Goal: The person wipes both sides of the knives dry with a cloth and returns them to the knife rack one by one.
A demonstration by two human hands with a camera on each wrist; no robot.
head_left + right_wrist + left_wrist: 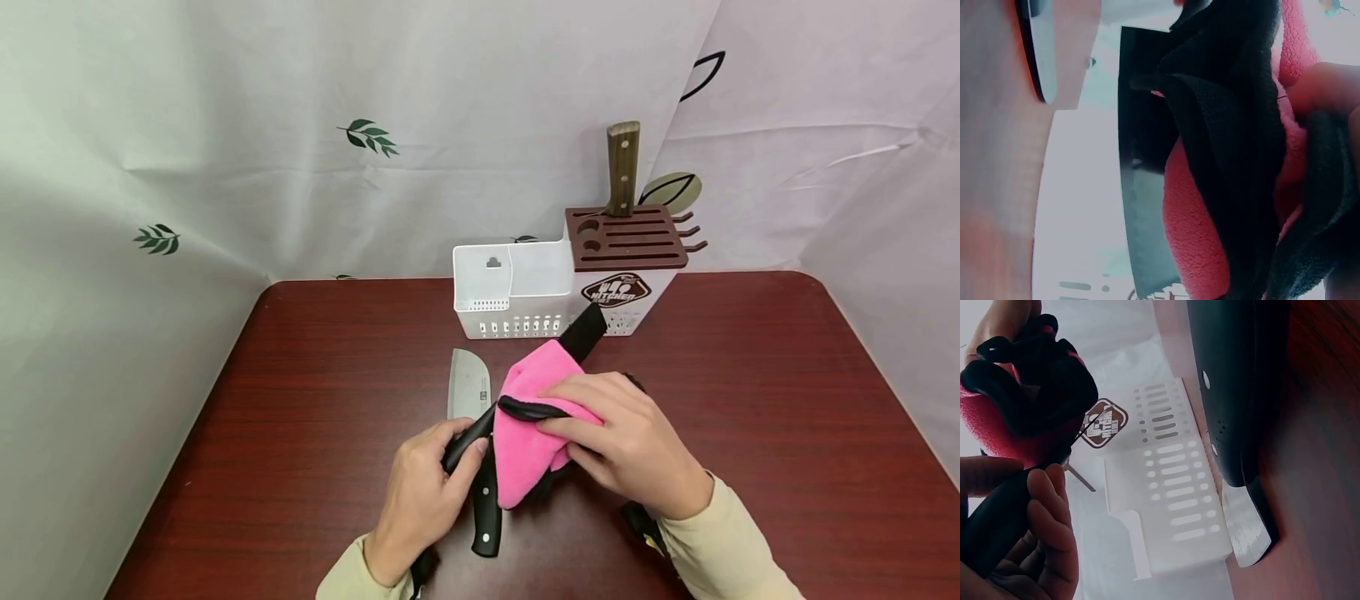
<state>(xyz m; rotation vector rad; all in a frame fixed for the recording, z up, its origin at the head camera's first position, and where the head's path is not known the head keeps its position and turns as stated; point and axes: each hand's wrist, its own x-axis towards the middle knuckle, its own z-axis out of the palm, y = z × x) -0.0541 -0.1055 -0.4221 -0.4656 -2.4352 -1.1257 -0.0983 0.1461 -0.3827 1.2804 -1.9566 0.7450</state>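
My left hand (427,487) grips the black handle (467,443) of a knife raised above the table. A pink and black cloth (534,392) is folded over its blade, and my right hand (630,437) holds the cloth there, fingers bent on it. Beyond the cloth the broad blade (583,332) sticks out, looking dark in the head view; the right wrist view shows its wide blade (1147,231) beside the cloth. Under my hands a second knife (486,508) lies on the table, black handle towards me, blade (469,383) pointing away.
At the back of the red-brown table (337,367) stands a white knife holder (513,321) with a brown slotted top (630,242). A wooden-handled knife (622,167) stands in one slot. Small hooks (693,233) jut from its right side. Pale patterned curtains hang behind and at both sides.
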